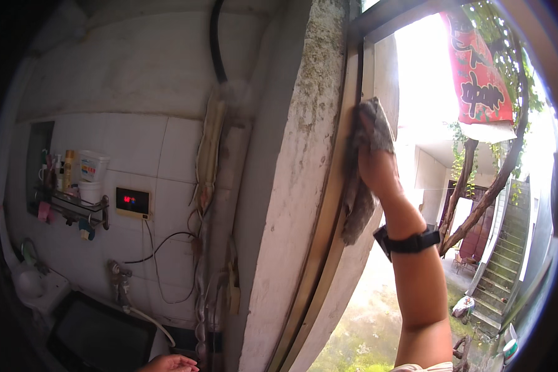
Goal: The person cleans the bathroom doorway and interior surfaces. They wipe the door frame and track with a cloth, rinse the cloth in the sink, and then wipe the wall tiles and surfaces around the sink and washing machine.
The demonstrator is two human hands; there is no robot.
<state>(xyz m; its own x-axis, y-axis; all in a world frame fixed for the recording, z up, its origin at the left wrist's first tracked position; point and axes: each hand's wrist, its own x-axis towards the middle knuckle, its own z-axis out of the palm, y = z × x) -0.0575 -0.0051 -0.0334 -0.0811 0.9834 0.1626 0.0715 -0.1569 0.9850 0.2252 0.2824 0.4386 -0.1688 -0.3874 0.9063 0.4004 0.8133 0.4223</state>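
- My right grip [378, 167] is closed over a grey cloth [358, 214], which lies against the upright brown frame [319, 263], its loose end hanging below the fingers.
- My left grip [172, 363] shows only in part at the lower edge; I can't tell how far open it is or whether it has hold of anything.
- On the wall to my left, a metal rack [84, 209] carries bottles, a gold can [69, 168] and two stacked white tubs [92, 167].
- I can't see inside the tubs.
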